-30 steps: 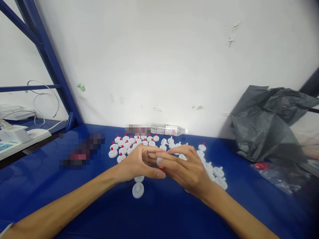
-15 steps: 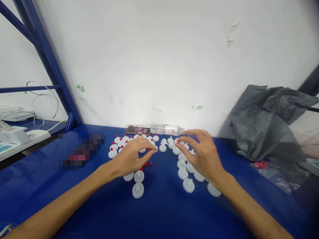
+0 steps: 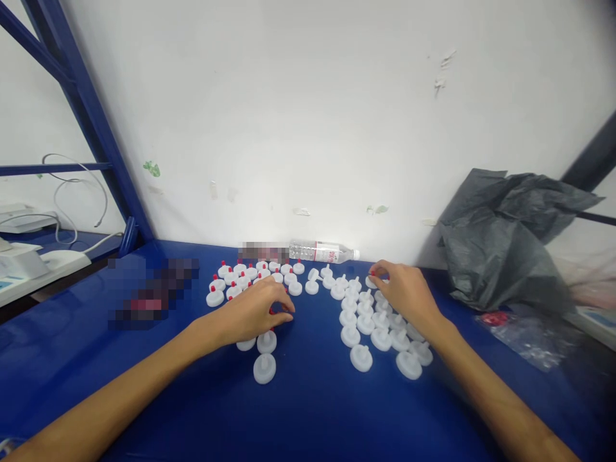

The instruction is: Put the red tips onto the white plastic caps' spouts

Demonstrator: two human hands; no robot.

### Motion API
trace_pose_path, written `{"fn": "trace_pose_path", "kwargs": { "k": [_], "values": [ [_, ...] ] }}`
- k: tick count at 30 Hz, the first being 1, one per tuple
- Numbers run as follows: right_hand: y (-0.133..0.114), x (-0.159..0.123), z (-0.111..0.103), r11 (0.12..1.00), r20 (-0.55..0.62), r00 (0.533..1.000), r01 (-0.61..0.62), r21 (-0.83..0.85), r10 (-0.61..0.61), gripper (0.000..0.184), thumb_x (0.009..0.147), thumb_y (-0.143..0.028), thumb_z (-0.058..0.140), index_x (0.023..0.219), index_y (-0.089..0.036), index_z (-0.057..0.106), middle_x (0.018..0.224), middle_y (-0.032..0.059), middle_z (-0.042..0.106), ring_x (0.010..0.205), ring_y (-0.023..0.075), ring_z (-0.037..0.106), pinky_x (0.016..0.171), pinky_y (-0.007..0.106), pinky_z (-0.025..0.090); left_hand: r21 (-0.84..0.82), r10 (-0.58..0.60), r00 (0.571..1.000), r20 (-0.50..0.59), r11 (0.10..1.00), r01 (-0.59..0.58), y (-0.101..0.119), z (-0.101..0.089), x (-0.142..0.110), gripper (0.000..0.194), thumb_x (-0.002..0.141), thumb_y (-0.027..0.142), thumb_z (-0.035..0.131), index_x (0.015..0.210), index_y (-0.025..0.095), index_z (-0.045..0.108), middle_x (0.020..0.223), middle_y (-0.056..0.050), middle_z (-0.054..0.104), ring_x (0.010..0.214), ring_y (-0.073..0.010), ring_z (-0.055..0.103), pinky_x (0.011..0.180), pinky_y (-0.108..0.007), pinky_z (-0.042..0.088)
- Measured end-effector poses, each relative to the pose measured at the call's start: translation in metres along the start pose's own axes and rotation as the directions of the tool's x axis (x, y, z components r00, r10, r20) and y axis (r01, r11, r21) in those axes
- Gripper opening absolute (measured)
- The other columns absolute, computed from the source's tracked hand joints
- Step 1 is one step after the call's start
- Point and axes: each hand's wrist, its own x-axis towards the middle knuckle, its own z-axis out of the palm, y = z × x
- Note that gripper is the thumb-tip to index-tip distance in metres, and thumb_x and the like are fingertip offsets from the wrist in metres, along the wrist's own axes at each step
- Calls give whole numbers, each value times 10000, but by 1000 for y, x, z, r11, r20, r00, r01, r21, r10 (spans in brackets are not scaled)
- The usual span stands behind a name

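My right hand (image 3: 407, 292) pinches a white round lid with a red tip (image 3: 370, 281) at the far end of the right-hand group. Many plain white lids with upright spouts (image 3: 350, 335) stand in that group, partly behind my hand. My left hand (image 3: 262, 309) is low over the table with thumb and fingers apart. Small red caps (image 3: 272, 312) show in the gap beneath its fingers, partly hidden. Beyond it stand several white lids with red caps on their spouts (image 3: 215, 296). Two plain white lids (image 3: 264, 369) lie nearer me, below the left hand.
A clear plastic bottle (image 3: 325, 251) lies against the wall beside a blurred-out object (image 3: 264, 252). On the right are a grey plastic bag (image 3: 500, 237) and a clear bag (image 3: 529, 340) with red pieces. A pixelated item (image 3: 156, 295) lies at left on the blue table (image 3: 312, 410).
My right hand has moved right and away from the middle, carrying the red-tipped lid. My left hand has dropped lower and slightly left, its thumb and fingers now parted over the red caps.
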Motion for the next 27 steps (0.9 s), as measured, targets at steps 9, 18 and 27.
{"fn": "trace_pose_path", "kwargs": {
  "k": [9, 18, 27],
  "values": [
    [-4, -1, -1, 1000, 27, 1000, 14, 17, -14, 274, 1149, -302, 715, 1082, -287, 981, 1133, 90, 1038, 1106, 372, 990, 996, 460, 715, 18, -32, 998, 59, 999, 31, 0, 0, 6, 266, 965, 71, 1002, 1042, 323, 1030, 1034, -18, 954, 1106, -290, 803, 1005, -361, 588],
    [-37, -13, -4, 956, -17, 963, 269, 118, -269, 300, 1216, -370, 691, 1166, -307, 980, 1232, 81, 1029, 1266, 377, 952, 1237, 572, 699, 6, -39, 999, -7, 999, 39, 6, -1, 0, 162, 1054, 150, 913, 1134, 277, 975, 1151, -54, 920, 1132, -283, 790, 1060, -374, 627],
    [-89, -43, 7, 760, -164, 789, 615, 211, -592, 284, 1256, -299, 692, 1356, -318, 957, 1198, 72, 1019, 1127, 346, 953, 1315, 689, 692, -191, -59, 969, -240, 981, 13, 42, -27, 2, 94, 1010, 270, 856, 1023, 247, 945, 836, 2, 833, 771, -211, 712, 836, -336, 611]
  ]
}}
